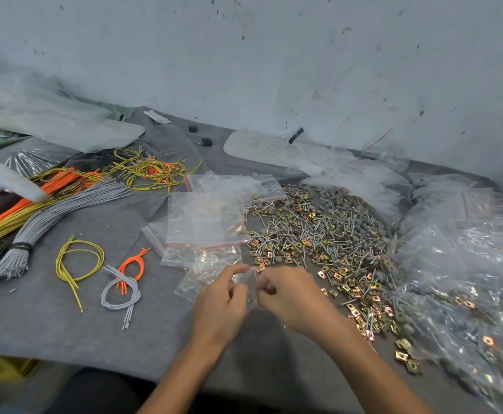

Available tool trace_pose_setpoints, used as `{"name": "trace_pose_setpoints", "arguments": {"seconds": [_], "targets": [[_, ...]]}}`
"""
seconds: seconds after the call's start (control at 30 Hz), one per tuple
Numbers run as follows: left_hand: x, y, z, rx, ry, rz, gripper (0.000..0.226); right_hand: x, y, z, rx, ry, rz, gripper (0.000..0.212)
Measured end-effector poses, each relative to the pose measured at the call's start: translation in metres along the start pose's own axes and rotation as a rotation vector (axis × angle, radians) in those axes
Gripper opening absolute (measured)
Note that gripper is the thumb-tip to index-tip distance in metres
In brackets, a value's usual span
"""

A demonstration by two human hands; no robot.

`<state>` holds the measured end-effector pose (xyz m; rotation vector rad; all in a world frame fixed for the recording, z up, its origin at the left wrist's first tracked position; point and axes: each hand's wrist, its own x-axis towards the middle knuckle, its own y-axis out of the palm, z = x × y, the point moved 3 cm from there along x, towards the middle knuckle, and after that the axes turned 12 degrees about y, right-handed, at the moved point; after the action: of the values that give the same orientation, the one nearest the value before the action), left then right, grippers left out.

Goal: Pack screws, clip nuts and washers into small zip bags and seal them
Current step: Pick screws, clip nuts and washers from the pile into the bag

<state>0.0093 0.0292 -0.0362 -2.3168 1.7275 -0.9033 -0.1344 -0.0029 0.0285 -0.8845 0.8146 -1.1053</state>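
Note:
My left hand (221, 300) and my right hand (289, 294) meet over the grey cloth, both pinching one small clear zip bag (248, 280) between their fingertips. What the bag holds is hidden by my fingers. Just behind my hands lies a loose stack of empty zip bags (205, 222) with red seal strips. To the right spreads a big heap of screws, gold clip nuts and grey washers (324, 234).
Filled, sealed bags (465, 279) pile up along the right side. On the left lie bundles of orange, yellow and grey cords (65, 198), small looped cords (78, 261) and a white controller (8, 182). A grey wall stands behind the table (50, 324).

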Motion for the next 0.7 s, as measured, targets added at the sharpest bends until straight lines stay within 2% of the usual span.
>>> {"name": "trace_pose_setpoints", "arguments": {"seconds": [0.17,0.33,0.43,0.5,0.6,0.7], "targets": [[0.000,-0.001,-0.001,0.019,0.030,-0.020,0.043,0.008,0.005,0.009,-0.036,-0.012,0.031,0.013],[0.000,-0.002,-0.001,0.004,0.035,-0.045,0.043,0.005,0.012,0.003,0.234,0.010,-0.007,0.025],[0.000,-0.002,-0.001,0.008,0.031,-0.057,0.041,0.010,0.007,-0.015,0.337,0.068,-0.117,0.014],[0.000,-0.001,-0.002,0.003,0.035,-0.049,0.041,0.021,-0.004,-0.033,0.255,0.137,-0.194,0.010],[0.001,-0.001,-0.002,-0.008,0.032,-0.047,0.041,0.040,-0.023,-0.061,-0.009,0.245,-0.279,0.014],[0.001,-0.001,-0.002,-0.013,0.029,-0.047,0.041,0.054,-0.024,-0.077,-0.203,0.335,-0.212,0.024]]}}
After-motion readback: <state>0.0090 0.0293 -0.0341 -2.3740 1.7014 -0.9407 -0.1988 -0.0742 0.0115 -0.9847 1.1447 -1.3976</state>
